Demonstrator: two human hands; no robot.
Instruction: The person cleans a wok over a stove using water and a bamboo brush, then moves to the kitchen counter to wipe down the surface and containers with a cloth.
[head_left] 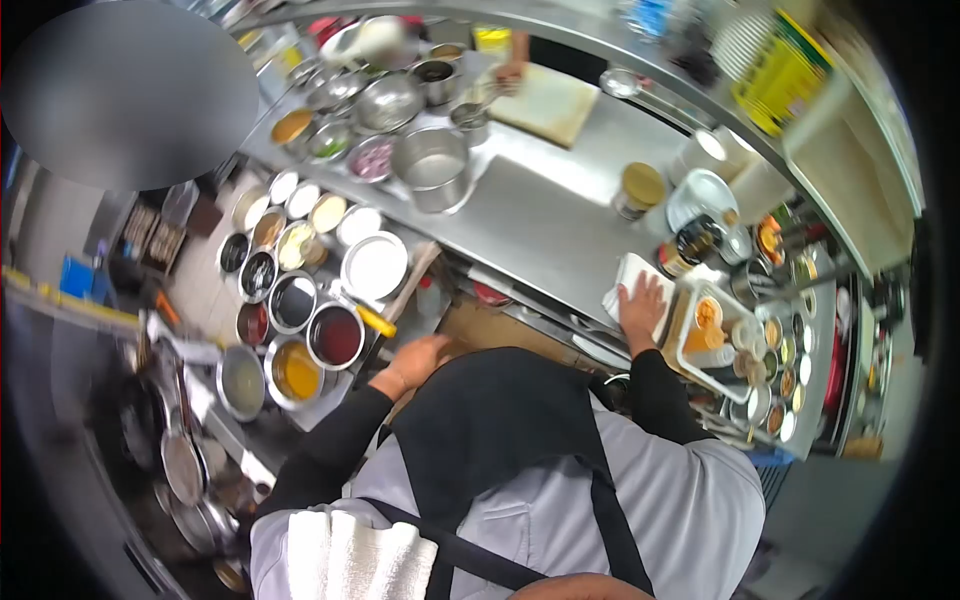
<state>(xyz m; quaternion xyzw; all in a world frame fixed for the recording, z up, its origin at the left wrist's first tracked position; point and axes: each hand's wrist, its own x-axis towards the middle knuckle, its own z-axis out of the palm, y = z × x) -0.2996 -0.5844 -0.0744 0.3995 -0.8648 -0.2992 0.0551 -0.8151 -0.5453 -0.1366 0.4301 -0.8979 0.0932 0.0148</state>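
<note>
My right hand (642, 303) lies flat with its fingers spread on a folded white cloth (627, 270) on the steel counter (530, 215). Just right of it stands a clear plastic bin (686, 345) with bottles and small cups inside. My left hand (412, 362) is low by the edge of my black apron (490, 420). Its fingers are mostly hidden, and I see nothing in it. Close to its left, a yellow-handled utensil (375, 321) rests by a pot of dark red liquid (336, 336).
Several pots of sauces fill the left station, including one of yellow liquid (297, 372). Across the counter, another person's hand (510, 77) is at a cutting board (545, 103). A large steel pot (431, 170) and a gold-lidded jar (640, 190) stand on the counter. A shelf (690, 80) overhangs it.
</note>
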